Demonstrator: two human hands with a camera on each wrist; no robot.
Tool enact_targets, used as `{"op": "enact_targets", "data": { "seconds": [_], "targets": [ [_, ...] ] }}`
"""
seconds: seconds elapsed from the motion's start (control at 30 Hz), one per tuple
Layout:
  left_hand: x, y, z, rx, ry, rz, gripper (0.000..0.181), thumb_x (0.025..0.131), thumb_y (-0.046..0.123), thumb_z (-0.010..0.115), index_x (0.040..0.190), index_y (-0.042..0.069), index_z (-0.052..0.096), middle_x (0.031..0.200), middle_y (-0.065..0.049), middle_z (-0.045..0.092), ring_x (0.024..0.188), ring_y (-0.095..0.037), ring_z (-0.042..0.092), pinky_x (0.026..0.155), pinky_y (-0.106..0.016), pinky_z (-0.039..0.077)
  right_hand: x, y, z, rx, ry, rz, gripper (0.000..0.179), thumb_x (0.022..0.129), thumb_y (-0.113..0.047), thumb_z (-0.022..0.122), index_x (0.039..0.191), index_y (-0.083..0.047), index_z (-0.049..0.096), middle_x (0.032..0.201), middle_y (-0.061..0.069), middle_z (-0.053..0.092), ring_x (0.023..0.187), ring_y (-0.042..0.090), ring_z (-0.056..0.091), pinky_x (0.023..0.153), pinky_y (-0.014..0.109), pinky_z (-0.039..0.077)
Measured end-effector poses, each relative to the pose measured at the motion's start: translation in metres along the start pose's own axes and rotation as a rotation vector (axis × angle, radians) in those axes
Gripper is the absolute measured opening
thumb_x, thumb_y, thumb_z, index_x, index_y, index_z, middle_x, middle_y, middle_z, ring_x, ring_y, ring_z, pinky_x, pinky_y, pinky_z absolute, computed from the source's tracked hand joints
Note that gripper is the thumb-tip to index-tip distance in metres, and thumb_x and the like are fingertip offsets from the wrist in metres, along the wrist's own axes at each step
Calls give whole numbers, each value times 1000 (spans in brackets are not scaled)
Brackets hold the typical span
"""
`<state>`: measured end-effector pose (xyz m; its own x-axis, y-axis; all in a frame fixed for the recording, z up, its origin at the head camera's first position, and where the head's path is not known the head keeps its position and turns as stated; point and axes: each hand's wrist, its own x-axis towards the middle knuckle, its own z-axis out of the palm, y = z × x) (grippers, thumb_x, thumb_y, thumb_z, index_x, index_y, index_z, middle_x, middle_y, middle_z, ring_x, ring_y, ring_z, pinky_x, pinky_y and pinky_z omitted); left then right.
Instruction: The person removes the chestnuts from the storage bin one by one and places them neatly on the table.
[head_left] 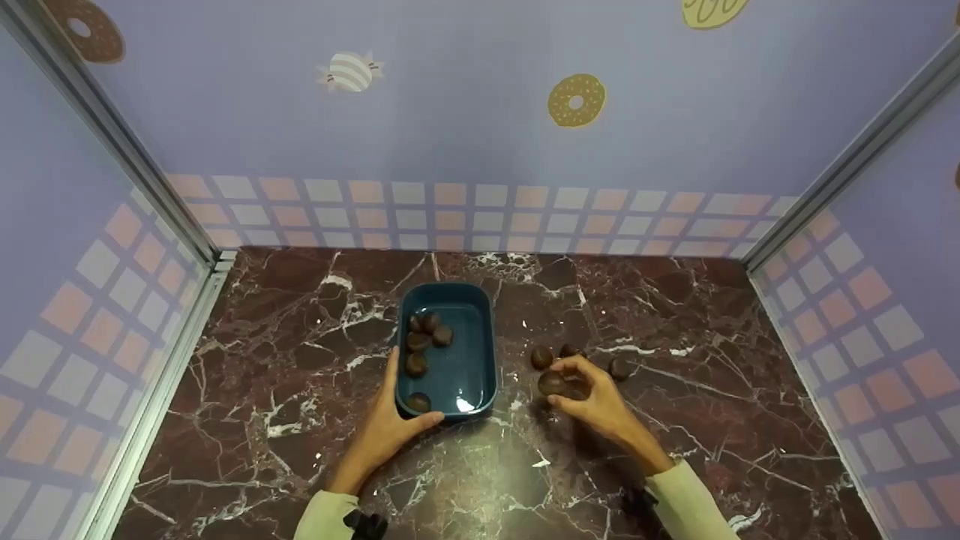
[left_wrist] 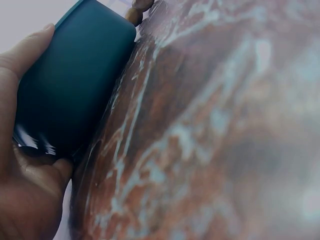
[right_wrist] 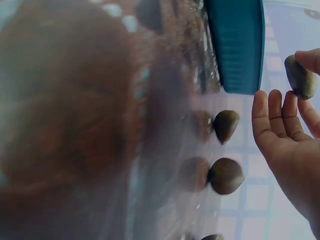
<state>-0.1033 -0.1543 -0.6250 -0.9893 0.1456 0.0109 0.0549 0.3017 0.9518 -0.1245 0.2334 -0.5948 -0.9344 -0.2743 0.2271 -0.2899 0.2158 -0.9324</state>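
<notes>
A dark teal rectangular dish stands on the table with several brown chestnuts inside, mostly along its left side. My left hand grips its near left corner, fingers along the left wall and thumb at the near rim. In the left wrist view the hand lies against the dish's outer wall. Right of the dish, my right hand pinches one chestnut between thumb and fingertips. The right wrist view shows this chestnut held up off the table, the other fingers extended.
Three loose chestnuts lie near the right hand: one to its left, one just beyond its fingers, and a darker one to the right. Patterned walls enclose the marbled table at the back and both sides.
</notes>
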Motion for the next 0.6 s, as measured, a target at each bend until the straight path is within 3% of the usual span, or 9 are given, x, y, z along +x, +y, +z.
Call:
{"op": "enact_targets", "data": {
  "seconds": [0.17, 0.43, 0.6],
  "targets": [
    [0, -1, 0, 1, 6, 7, 135, 86, 38, 98, 180, 19, 3, 182, -20, 17, 165, -44, 25, 128, -69, 26, -9, 8, -7, -7, 20, 60, 42, 84, 7, 90, 121, 5, 68, 122, 21, 74, 111, 17, 72, 101, 28, 58],
    [0, -1, 1, 10, 5, 11, 135, 86, 39, 98, 180, 20, 4, 182, -21, 16, 165, -44, 25, 127, -70, 26, -20, 17, -11, -58, 16, 121, 44, 85, 8, 88, 124, 5, 67, 122, 23, 74, 112, 31, 74, 99, 29, 59],
    [0, -1, 1, 11, 7, 19, 134, 86, 39, 98, 180, 20, 4, 182, -21, 18, 164, -44, 27, 127, -70, 27, -20, 19, -11, -49, 33, 154, 42, 86, 9, 87, 123, 6, 66, 119, 24, 75, 107, 27, 75, 94, 29, 61]
  ]
}}
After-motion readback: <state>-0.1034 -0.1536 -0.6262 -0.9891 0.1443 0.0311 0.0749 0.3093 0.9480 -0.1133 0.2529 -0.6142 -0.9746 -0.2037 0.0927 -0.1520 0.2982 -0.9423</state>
